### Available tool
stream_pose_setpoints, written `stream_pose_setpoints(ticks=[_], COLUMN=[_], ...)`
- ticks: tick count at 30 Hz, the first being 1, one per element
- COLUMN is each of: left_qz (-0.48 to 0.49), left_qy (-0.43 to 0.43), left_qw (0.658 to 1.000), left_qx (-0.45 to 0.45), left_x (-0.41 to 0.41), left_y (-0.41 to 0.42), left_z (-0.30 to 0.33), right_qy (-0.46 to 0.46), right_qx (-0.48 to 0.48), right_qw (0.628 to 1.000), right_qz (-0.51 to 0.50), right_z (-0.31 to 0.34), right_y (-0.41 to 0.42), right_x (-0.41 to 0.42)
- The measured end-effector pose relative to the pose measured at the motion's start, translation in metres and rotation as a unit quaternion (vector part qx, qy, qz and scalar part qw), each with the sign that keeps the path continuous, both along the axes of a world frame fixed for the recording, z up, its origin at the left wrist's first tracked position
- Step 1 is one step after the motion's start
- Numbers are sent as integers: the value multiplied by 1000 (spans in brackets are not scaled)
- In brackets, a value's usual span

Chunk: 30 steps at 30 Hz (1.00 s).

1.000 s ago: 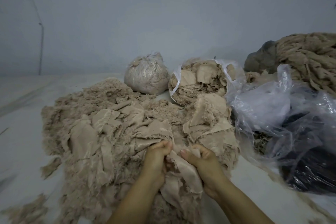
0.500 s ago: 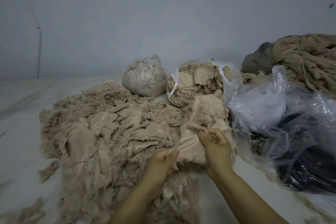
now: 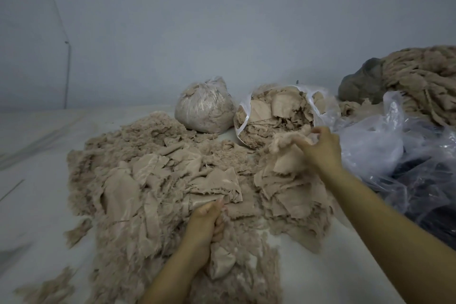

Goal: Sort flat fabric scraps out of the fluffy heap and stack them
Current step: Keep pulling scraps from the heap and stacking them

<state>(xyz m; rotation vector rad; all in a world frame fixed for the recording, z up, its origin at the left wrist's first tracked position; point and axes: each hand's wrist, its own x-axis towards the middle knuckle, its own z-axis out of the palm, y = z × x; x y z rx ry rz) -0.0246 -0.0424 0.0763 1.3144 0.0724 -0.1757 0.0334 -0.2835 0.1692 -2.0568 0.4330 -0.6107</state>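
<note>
A wide beige fluffy heap (image 3: 138, 155) mixed with flat scraps covers the white surface. To its right lies a stack of flat beige scraps (image 3: 291, 192). My right hand (image 3: 320, 148) is stretched out over the far end of that stack and pinches a flat scrap with a fuzzy edge (image 3: 288, 158), which droops onto the stack. My left hand (image 3: 207, 219) is in the near part of the heap, its fingers curled round a bunch of scrap and fluff (image 3: 222, 258).
An open white bag full of scraps (image 3: 276, 113) and a tied bag of fluff (image 3: 204, 108) stand at the back. Clear plastic bags over dark material (image 3: 407, 170) crowd the right side. A beige rope-like pile (image 3: 424, 81) lies at the far right.
My right hand has carried the scrap away from me, to the far end of the stack by the open bag. My left hand has dropped back into the heap and closed on material.
</note>
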Motion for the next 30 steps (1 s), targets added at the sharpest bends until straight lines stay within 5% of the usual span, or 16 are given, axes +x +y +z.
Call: stream_pose_setpoints(ticks=[3,6,8,10,12,14,16,20,23,27,30], left_qz=[19,22,-5,-74,-171,-231,-254,-227,-201,-191,-190], left_qy=[8,7,-8,-74,-172,-216,-221,-246,-268,-270,-252], left_qw=[999,997,997,994,937,844,827,867,854,847,877], left_qx=[-47,-76,-73,35,251,434,451,370,397,416,362], left_x=[5,8,8,5,5,9,14,17,17,19,15], left_y=[-10,-28,-36,-32,-20,-5,7,15,9,-3,-5], left_z=[-1,1,2,1,-4,-6,-6,-7,-11,-10,-8], right_qy=[-10,102,96,54,9,-12,-17,14,35,26,-29], right_qx=[4,107,73,126,237,336,413,508,406,28,64], right_qw=[992,925,936,959,949,922,893,850,895,956,964], right_qz=[129,350,330,247,205,193,177,139,182,292,255], right_z=[-26,-93,-123,-130,-124,-123,-125,-130,-130,-122,-122], right_y=[37,90,103,97,88,80,75,72,71,78,84], right_x=[-44,-104,-115,-109,-105,-104,-105,-106,-108,-112,-106])
